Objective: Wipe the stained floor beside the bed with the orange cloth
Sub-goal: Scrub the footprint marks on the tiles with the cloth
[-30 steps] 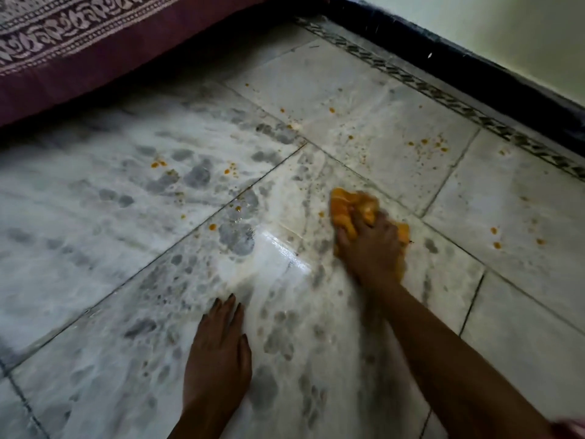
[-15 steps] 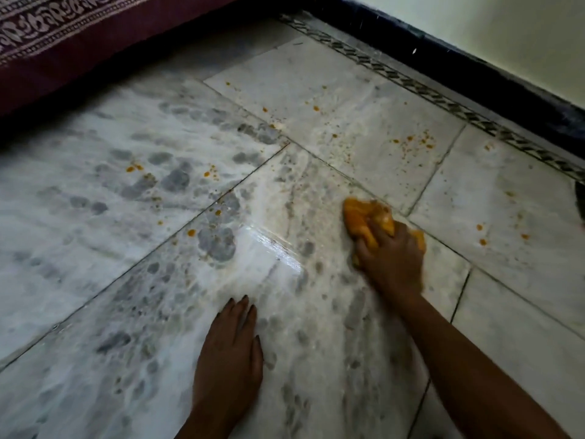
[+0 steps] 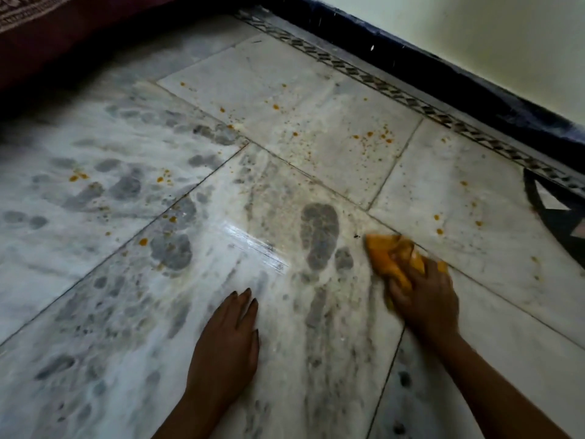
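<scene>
My right hand (image 3: 425,299) presses a bunched orange cloth (image 3: 391,256) onto the marble floor (image 3: 316,160), fingers closed over its near half. The cloth sits on a tile joint, right of a grey footprint-shaped mark (image 3: 319,234). My left hand (image 3: 226,340) lies flat on the floor, palm down, fingers together, holding nothing. Orange stain spots (image 3: 373,136) are scattered over the far tiles, with more stain spots (image 3: 79,176) on the left tile. The maroon bed edge (image 3: 47,30) runs along the top left.
A dark skirting (image 3: 443,77) and a patterned border strip (image 3: 395,90) run diagonally under the pale wall (image 3: 474,30) at the top right. A dark triangular floor inlay (image 3: 557,213) shows at the right edge. A glossy wet streak (image 3: 253,242) lies mid-floor.
My right hand has dragged the cloth to the right and nearer to me, uncovering the grey footprint mark. My left hand stays planted. The view has shifted left and away from the bed.
</scene>
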Available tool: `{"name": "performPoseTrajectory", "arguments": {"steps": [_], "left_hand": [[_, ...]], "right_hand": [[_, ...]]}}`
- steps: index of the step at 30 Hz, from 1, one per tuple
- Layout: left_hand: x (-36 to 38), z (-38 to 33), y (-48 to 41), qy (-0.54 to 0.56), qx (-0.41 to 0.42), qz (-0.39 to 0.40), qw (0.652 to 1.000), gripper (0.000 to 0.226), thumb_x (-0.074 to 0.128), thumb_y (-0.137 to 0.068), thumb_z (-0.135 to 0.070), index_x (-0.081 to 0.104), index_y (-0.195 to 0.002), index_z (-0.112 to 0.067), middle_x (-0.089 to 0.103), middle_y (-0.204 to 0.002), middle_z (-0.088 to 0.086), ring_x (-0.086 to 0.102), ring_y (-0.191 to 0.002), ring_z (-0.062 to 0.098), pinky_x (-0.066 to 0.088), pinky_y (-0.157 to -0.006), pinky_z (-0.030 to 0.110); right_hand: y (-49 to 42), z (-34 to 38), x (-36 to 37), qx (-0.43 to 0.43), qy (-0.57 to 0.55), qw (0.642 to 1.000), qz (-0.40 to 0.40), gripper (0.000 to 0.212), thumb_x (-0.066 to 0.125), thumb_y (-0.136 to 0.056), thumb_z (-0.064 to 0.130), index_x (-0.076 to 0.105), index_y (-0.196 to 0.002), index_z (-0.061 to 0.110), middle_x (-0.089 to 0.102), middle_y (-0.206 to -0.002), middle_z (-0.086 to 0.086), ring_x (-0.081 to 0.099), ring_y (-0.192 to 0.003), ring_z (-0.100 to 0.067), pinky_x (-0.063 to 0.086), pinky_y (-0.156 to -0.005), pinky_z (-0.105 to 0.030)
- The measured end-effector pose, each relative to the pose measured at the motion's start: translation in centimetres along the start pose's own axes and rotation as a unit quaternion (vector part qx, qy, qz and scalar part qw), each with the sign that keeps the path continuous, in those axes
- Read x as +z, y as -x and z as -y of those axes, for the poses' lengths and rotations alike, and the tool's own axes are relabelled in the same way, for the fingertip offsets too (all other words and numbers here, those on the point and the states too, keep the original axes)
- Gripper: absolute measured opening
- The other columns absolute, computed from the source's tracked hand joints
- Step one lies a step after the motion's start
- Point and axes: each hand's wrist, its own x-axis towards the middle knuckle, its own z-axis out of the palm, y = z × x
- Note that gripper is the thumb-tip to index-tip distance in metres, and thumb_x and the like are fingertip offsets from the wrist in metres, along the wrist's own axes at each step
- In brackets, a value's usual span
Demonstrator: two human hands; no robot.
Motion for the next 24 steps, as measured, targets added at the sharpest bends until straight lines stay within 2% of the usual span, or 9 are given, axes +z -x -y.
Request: {"name": "performPoseTrajectory", "arguments": {"steps": [2,5,7,10,14,17,19,21,24], "left_hand": [[0.3,-0.7,0.1,0.005,-0.013,0.004,1.0,0.057,0.021,-0.094,-0.031,0.066,-0.111,0.0,0.061,-0.123,0.016,0.058,-0.112,0.033,0.031,-0.098,0.033],[0.0,-1.4,0.0,0.006,-0.017,0.027,0.999,0.072,0.007,-0.096,-0.038,0.067,-0.109,-0.001,0.062,-0.121,0.015,0.059,-0.111,0.032,0.03,-0.098,0.033],[-0.4,-1.3,-0.2,-0.001,-0.016,0.027,1.0,0.061,0.016,-0.095,-0.032,0.068,-0.108,-0.003,0.063,-0.119,0.014,0.061,-0.108,0.031,0.03,-0.097,0.033],[-0.8,-0.3,-0.4,-0.007,-0.021,0.035,0.999,0.051,0.034,-0.08,-0.029,0.068,-0.109,-0.004,0.064,-0.118,0.014,0.063,-0.105,0.031,0.045,-0.093,0.036],[-1.5,1.5,-0.4,0.009,-0.039,0.004,0.999,0.05,0.036,-0.079,-0.028,0.068,-0.107,-0.001,0.064,-0.116,0.018,0.062,-0.104,0.032,0.036,-0.093,0.034],[-1.7,2.1,-0.2,0.012,-0.036,-0.011,0.999,0.05,0.037,-0.078,-0.029,0.069,-0.105,-0.002,0.065,-0.114,0.018,0.062,-0.104,0.032,0.033,-0.091,0.032],[-1.5,2.1,-0.3,0.02,-0.037,-0.018,0.999,0.049,0.038,-0.077,-0.028,0.069,-0.105,-0.002,0.065,-0.115,0.018,0.052,-0.11,0.029,0.032,-0.092,0.033],[-1.1,2.0,-0.2,0.032,-0.045,-0.033,0.998,0.048,0.039,-0.076,-0.027,0.069,-0.106,-0.002,0.064,-0.115,0.018,0.045,-0.111,0.026,0.032,-0.092,0.033],[-0.8,2.0,-0.3,0.041,-0.044,-0.042,0.997,0.048,0.04,-0.076,-0.028,0.069,-0.106,-0.003,0.064,-0.116,0.017,0.044,-0.111,0.024,0.033,-0.092,0.032]], "right_hand": [[-4.9,2.3,1.4,0.066,-0.008,0.998,-0.006,0.055,0.045,-0.08,0.054,0.058,-0.126,0.028,0.052,-0.124,-0.022,0.051,-0.103,-0.042,0.04,-0.087,-0.046],[-9.5,8.7,2.8,0.054,-0.021,0.997,0.045,0.061,0.036,-0.084,0.057,0.049,-0.134,0.026,0.041,-0.137,-0.023,0.045,-0.113,-0.042,0.031,-0.098,-0.046],[-8.6,13.6,3.6,-0.029,-0.032,0.998,0.049,0.056,0.038,-0.085,0.054,0.049,-0.134,0.028,0.043,-0.136,-0.023,0.047,-0.11,-0.043,0.035,-0.095,-0.047],[-2.8,16.5,2.3,-0.19,-0.099,0.976,0.049,0.052,0.047,-0.076,0.055,0.062,-0.121,0.032,0.058,-0.121,-0.017,0.057,-0.091,-0.04,0.046,-0.076,-0.042],[2.1,6.8,0.6,-0.351,-0.084,0.931,0.051,0.053,0.049,-0.081,0.062,0.056,-0.126,0.035,0.059,-0.124,-0.017,0.054,-0.108,-0.034,0.043,-0.085,-0.038],[0.3,1.6,0.4,-0.231,-0.038,0.972,0.035,0.059,0.033,-0.086,0.067,0.054,-0.128,0.032,0.057,-0.12,-0.022,0.057,-0.1,-0.041,0.051,-0.078,-0.045],[-3.3,3.4,1.9,-0.078,-0.012,0.997,-0.009,0.058,0.037,-0.085,0.062,0.058,-0.126,0.027,0.056,-0.115,-0.024,0.056,-0.093,-0.042,0.048,-0.075,-0.046],[-8.1,7.8,3.0,0.02,0.006,1.0,-0.007,0.056,0.041,-0.087,0.057,0.052,-0.132,0.025,0.05,-0.123,-0.025,0.051,-0.1,-0.043,0.042,-0.084,-0.048],[-14.0,15.4,3.6,0.025,0.008,0.995,0.092,0.057,0.039,-0.09,0.051,0.038,-0.139,0.024,0.041,-0.135,-0.023,0.046,-0.113,-0.044,0.034,-0.098,-0.05]]}}
